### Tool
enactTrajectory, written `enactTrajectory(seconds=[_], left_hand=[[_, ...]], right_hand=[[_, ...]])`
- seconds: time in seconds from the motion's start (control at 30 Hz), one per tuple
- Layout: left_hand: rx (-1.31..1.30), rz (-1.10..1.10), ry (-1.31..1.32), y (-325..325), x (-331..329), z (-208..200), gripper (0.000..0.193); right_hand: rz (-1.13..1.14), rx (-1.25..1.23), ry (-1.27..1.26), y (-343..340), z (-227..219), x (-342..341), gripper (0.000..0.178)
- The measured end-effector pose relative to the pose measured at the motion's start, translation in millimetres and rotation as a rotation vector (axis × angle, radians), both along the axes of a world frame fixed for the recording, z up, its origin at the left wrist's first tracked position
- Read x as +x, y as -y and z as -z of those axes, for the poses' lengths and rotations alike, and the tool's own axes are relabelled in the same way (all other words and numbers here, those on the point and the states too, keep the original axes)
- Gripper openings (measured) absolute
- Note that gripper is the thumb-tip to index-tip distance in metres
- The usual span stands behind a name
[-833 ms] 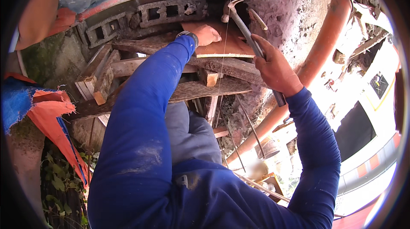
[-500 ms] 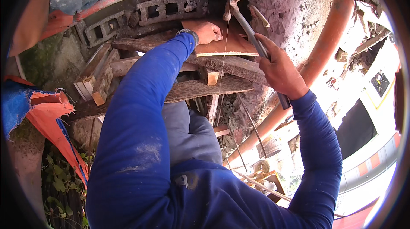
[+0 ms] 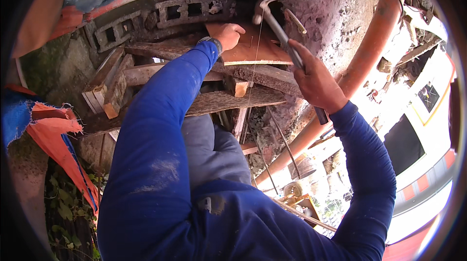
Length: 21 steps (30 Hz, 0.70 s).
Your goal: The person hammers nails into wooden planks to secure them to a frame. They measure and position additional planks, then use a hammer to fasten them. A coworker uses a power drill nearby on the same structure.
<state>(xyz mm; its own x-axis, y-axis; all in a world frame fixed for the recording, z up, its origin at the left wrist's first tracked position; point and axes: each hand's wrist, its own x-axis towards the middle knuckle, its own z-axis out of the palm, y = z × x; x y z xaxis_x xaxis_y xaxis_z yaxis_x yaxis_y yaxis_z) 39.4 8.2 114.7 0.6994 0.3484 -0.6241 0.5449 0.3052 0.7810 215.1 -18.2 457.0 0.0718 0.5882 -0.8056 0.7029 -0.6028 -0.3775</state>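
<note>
You held the hammer (image 3: pixel 278 26) against the wall.
Your right hand (image 3: pixel 315 82) gripped its handle; left hand (image 3: pixel 227 34) pressed the board (image 3: pixel 260 51), fingertips hidden.

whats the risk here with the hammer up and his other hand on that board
1. The left hand rests flat on the thin reddish board, close to the raised claw hammer; a stray blow could likely catch the fingers.
2. The right hand grips the handle partway along, not at its end, so control of the swing may be poorer.
3. The board sits on rough, stacked wooden planks; a blow might shift them.
</note>
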Motion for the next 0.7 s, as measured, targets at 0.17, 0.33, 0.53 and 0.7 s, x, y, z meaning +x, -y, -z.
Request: enactTrajectory(seconds=[0.17,0.33,0.53,0.7], left_hand=[[0.209,-0.118,-0.076,0.4,0.9,-1.3,0.037],[0.006,0.103,0.050,0.9,4.7,8.4,0.042],[-0.203,0.176,0.237,-13.3,5.3,-14.8,0.033],[-0.227,0.226,0.216,-13.9,3.1,-24.6,0.034]], right_hand=[[0.072,-0.044,0.039,-17.7,-11.6,-0.6,0.058],[0.130,0.115,-0.036,-33.9,-7.7,6.6,0.063],[0.070,0.037,-0.011,-32.2,0.8,3.3,0.055],[0.013,0.047,0.011,-21.6,0.6,-0.3,0.056]])
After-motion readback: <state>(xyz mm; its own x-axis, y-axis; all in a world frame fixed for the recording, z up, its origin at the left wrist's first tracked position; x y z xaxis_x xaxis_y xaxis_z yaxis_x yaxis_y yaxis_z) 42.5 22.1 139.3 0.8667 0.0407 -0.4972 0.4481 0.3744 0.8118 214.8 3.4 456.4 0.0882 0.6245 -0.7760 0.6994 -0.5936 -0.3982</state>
